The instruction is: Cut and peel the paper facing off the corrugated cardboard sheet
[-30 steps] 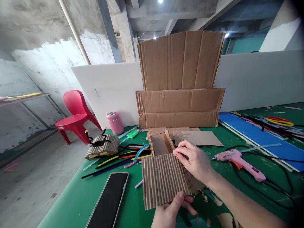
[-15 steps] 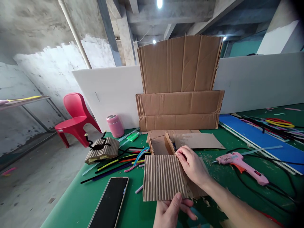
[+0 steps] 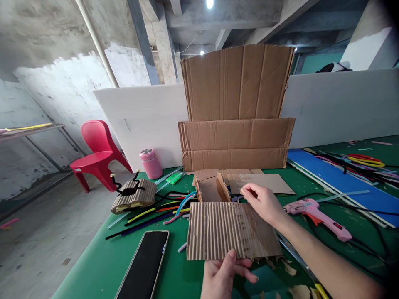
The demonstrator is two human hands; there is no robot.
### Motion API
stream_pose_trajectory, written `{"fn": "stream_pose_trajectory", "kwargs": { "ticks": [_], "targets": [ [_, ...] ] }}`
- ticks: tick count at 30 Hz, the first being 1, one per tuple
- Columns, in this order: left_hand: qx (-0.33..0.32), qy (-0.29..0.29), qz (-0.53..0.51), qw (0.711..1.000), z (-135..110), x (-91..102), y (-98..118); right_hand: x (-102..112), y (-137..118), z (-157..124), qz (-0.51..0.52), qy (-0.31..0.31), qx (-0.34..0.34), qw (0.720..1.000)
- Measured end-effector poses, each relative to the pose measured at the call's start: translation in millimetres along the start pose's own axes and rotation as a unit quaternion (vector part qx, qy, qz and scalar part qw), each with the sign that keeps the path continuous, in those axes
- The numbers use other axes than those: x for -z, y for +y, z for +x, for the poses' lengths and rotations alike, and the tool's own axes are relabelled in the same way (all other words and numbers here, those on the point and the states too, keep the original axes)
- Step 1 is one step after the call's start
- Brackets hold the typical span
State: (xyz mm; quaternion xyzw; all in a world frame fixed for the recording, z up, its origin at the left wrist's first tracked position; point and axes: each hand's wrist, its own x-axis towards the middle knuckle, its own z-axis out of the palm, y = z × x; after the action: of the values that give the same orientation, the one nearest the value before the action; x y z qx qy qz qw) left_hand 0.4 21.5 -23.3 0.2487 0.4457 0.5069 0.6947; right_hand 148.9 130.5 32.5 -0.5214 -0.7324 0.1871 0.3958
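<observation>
My left hand [image 3: 222,276] grips the near edge of a corrugated cardboard piece [image 3: 215,232], thumb on top and fingers below. Ridges show across the left part of the piece; its right part is flatter, with torn paper patches. Just above the far right edge of the cardboard, my right hand [image 3: 262,203] is raised, apart from it. Its thumb and forefinger are pinched together; anything small between them is hidden. Behind the piece lies an open cardboard box form [image 3: 212,189]. Torn paper scraps [image 3: 289,268] lie by the near right corner.
A pink glue gun [image 3: 321,216] with a trailing cable lies right. On the left are a phone [image 3: 145,265], pipe cleaners [image 3: 156,216] and a ridged cardboard figure [image 3: 134,197]. Cardboard panels [image 3: 235,143] stand behind, near a pink jar [image 3: 151,164].
My right hand has come off the cardboard's far edge and moved slightly up and right, baring the peeled right part. My left hand keeps its grip.
</observation>
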Motion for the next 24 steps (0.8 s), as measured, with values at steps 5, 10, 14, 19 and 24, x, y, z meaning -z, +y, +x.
{"fn": "stream_pose_trajectory", "kwargs": {
  "ticks": [5, 10, 14, 19, 24],
  "targets": [
    [-0.027, -0.014, -0.002, 1.000, 1, 1.9, -5, 2, -20, -8, 0.005, -0.048, 0.050, 0.998],
    [-0.033, -0.007, -0.016, 0.999, -2, -1.0, -2, 1, -34, -13, -0.066, -0.089, 0.080, 0.991],
    [-0.004, -0.060, -0.059, 0.996, -4, -2.2, 4, 3, -37, -7, -0.097, -0.126, 0.103, 0.982],
    [0.072, -0.130, -0.052, 0.988, -7, -3.2, -4, 9, -45, -1, -0.161, -0.059, 0.140, 0.975],
    [-0.241, -0.016, 0.205, 0.949, -12, -2.7, -14, 12, -52, -11, -0.188, 0.034, 0.265, 0.945]
  ]
}}
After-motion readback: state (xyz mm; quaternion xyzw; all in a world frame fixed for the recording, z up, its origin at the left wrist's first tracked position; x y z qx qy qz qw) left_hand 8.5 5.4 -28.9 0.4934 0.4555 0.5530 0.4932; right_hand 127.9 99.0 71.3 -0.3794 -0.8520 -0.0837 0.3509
